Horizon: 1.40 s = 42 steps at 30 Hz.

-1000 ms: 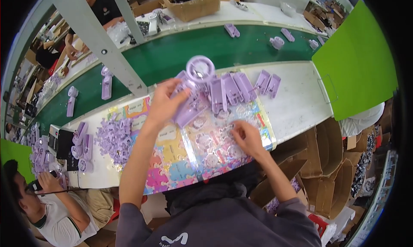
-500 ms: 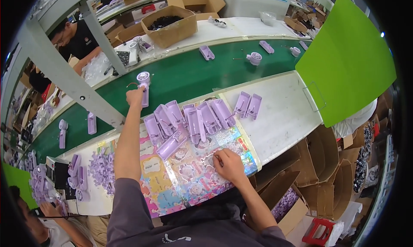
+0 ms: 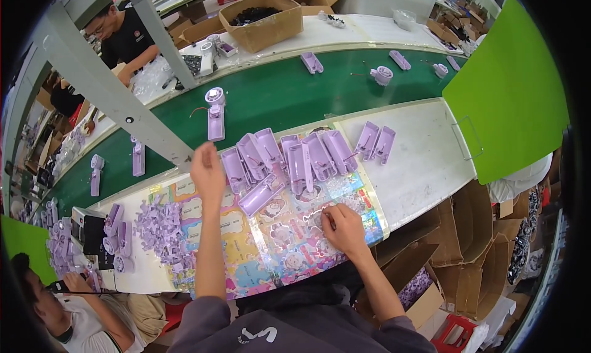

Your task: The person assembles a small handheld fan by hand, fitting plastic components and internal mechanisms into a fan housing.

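On the green conveyor belt (image 3: 277,85) lies a light-purple housing with a round head and a thin wire (image 3: 215,116). My left hand (image 3: 208,174) is just on the near side of it, apart from it, fingers loosely bent and nothing seen in them. My right hand (image 3: 345,228) rests low over the colourful cartoon mat (image 3: 240,254), its fingers closed around something small and dark that I cannot make out. Between my hands and the belt stand several open purple half-shells (image 3: 298,165), some with wires. One shell (image 3: 261,195) lies tilted in front of them.
Two half-shells (image 3: 375,142) sit on the white tabletop (image 3: 425,144) at right. Small purple parts (image 3: 161,230) are heaped at left. A grey metal post (image 3: 117,100) rises beside my left arm. A green panel (image 3: 511,88) stands at right; co-workers (image 3: 117,39) sit at far left and lower left.
My left hand has let go of the round-headed housing and drawn back toward me; the housing stays on the belt. My right hand stays closed over the mat. The whole view has shifted.
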### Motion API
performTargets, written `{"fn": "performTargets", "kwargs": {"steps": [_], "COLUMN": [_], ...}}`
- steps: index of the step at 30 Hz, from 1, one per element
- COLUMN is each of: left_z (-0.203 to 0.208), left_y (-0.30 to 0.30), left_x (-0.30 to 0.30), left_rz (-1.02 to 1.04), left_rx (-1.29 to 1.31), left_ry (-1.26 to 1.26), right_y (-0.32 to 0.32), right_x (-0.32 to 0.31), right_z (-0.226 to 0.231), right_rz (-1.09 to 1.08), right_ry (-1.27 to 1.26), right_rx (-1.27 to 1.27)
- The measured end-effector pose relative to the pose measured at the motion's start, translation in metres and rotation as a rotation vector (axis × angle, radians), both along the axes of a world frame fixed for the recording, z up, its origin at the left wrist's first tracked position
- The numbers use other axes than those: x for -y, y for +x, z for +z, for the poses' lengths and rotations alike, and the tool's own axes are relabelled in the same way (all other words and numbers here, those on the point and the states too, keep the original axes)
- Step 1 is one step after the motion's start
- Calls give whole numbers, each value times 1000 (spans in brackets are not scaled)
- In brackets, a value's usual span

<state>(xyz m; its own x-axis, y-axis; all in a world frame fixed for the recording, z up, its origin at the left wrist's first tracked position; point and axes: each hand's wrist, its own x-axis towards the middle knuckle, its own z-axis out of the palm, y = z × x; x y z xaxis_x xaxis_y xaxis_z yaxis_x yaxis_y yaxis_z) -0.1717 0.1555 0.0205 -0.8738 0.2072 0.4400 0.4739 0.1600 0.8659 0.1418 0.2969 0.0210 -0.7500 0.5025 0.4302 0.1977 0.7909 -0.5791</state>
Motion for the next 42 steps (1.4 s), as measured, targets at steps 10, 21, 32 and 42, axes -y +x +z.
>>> {"fn": "performTargets", "kwargs": {"steps": [10,21,32,42], "left_z": [-20,-14,-15,-21], "left_y": [18,27,21,31], "left_x": [46,45,38,61], "left_rz": [130,158,130,213], "left_rx": [-294,-301,-274,67], "left_ry": [-587,-704,-666,-145], "right_y": [-45,-335,-316,-120], "right_x": [-30,-244,-202,-21], "right_z": [51,44,43,107], "right_rz": [449,-152,208,721], "right_ry": [436,517,527,441], "right_rx": [-150,390,383,117]}}
